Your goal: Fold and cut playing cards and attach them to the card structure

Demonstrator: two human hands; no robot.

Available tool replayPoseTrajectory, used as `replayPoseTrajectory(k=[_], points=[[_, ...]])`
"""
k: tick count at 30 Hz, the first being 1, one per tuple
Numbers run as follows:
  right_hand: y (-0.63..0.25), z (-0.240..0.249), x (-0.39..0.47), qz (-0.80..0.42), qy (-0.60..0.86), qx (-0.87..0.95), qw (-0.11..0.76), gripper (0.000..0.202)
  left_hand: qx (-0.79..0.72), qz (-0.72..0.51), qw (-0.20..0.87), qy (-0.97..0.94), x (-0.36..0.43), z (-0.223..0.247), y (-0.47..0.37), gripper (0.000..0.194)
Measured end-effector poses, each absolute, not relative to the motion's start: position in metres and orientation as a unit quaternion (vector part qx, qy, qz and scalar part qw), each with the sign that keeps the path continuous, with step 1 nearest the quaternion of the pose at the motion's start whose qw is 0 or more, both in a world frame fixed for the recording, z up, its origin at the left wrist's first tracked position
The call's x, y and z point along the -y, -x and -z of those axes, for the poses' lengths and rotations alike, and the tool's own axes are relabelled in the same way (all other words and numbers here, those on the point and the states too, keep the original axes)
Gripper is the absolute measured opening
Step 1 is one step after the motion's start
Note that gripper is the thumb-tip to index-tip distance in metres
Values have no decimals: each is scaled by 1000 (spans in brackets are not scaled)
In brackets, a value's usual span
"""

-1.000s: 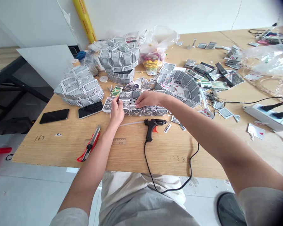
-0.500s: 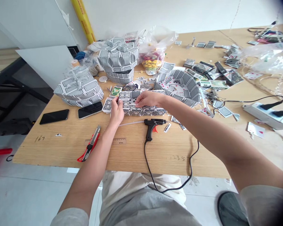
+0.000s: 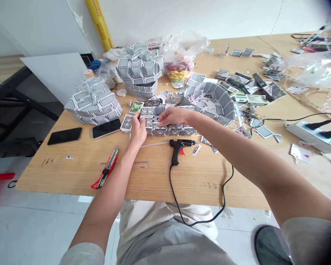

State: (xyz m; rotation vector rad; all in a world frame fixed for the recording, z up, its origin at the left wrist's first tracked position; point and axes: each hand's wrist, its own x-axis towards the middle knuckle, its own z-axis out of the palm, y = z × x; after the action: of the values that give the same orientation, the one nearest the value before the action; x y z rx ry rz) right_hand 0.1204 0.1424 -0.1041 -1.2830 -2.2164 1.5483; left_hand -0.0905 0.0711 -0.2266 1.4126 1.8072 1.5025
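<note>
A long strip structure of grey-patterned playing cards (image 3: pixel 179 130) lies across the middle of the table. My left hand (image 3: pixel 138 129) grips its left end, thumb and fingers pinched on the cards. Over its middle, my right hand (image 3: pixel 172 116) is closed with the fingertips pressed on a card inside; some fingers are hidden. Just in front lies a black glue gun (image 3: pixel 178 149) with a red trigger. Behind and to the right stands an open card bowl (image 3: pixel 223 106) with loose cards in it.
Two phones (image 3: pixel 64 136) and a red cutter knife (image 3: pixel 107 169) lie at the left. Heart-shaped card boxes (image 3: pixel 95 105) stand behind, beside a plastic bag of yellow pieces (image 3: pixel 179 73). Cards are scattered at the right near a white power strip (image 3: pixel 314 136). The glue gun's cord hangs over the front edge.
The view has shifted very slightly. My left hand's fingers have moved a little on the strip's left end; my right hand stays in nearly the same place.
</note>
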Motion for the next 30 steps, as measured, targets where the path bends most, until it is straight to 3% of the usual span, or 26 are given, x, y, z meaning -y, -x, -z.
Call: replayPoseTrajectory(k=[9,20,26,30], points=[[-105,106,-150,-492,413,763,70,11,-644,-532,185,-518,-71,228,92,42],[-93,107,-152,-502,409,755,100,26,-636,-534,183,-526,-62,211,85,39],[-91,101,-147,-502,418,743,147,22,-579,-484,118,-645,-47,186,87,73],[-89,96,-143,-496,417,740,177,22,-615,-449,55,-646,-45,182,86,59]])
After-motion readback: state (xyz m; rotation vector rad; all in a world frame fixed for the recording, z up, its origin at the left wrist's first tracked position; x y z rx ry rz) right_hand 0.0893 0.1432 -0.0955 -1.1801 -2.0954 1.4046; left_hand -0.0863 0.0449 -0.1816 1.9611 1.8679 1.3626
